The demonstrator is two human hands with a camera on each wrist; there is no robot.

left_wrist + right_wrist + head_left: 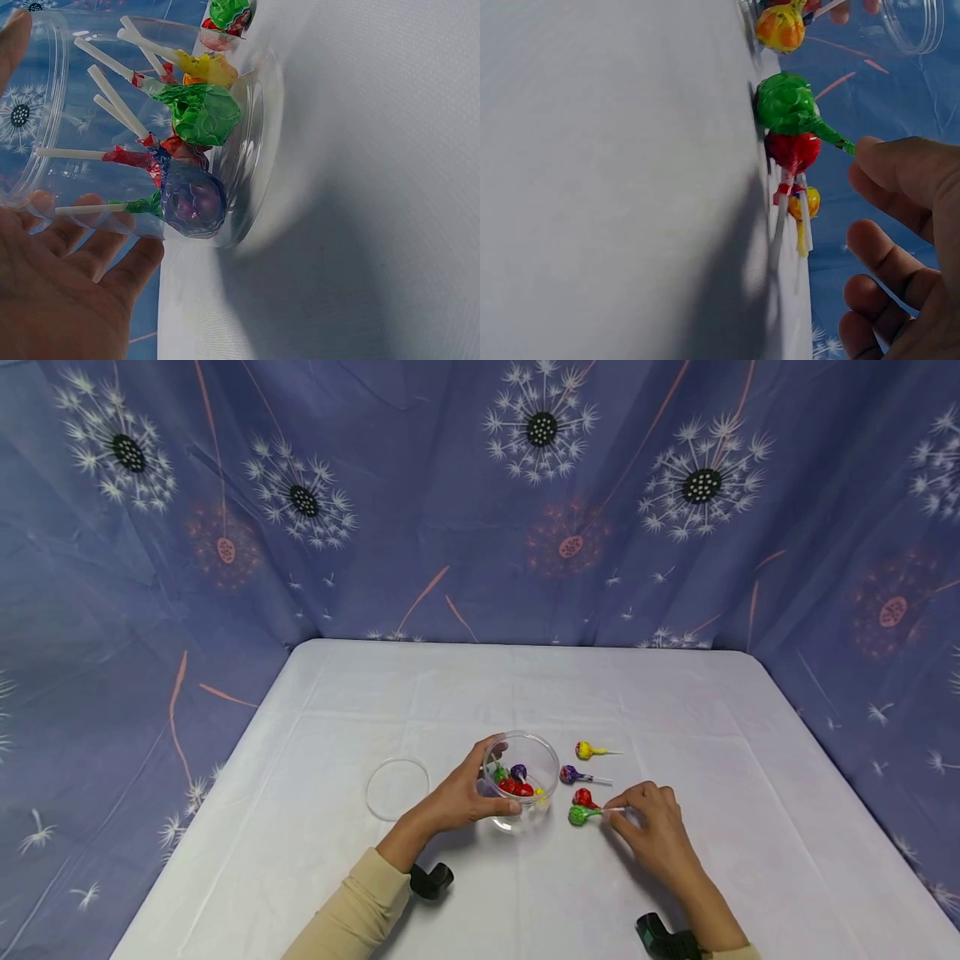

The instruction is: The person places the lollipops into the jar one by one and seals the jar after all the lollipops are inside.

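Note:
My left hand (461, 797) grips a clear plastic jar (521, 747), tilted a little, thumb on the near side and fingers round the far side. Several wrapped lollipops lie inside it, among them a green lollipop (205, 114) and a purple lollipop (193, 202). To the right of the jar, my right hand (654, 827) pinches the stick of another green lollipop (785, 103) between thumb and forefinger; the other fingers are loosely bent. Right beside that candy, a red lollipop (582, 797) lies on the table.
A purple lollipop (570, 774) and a yellow lollipop (585, 750) lie farther back on the white-covered table (300, 860), sticks pointing right. Left of the jar is a clear round lid (367, 795). A blue dandelion-print curtain (420, 527) hangs behind and at both sides.

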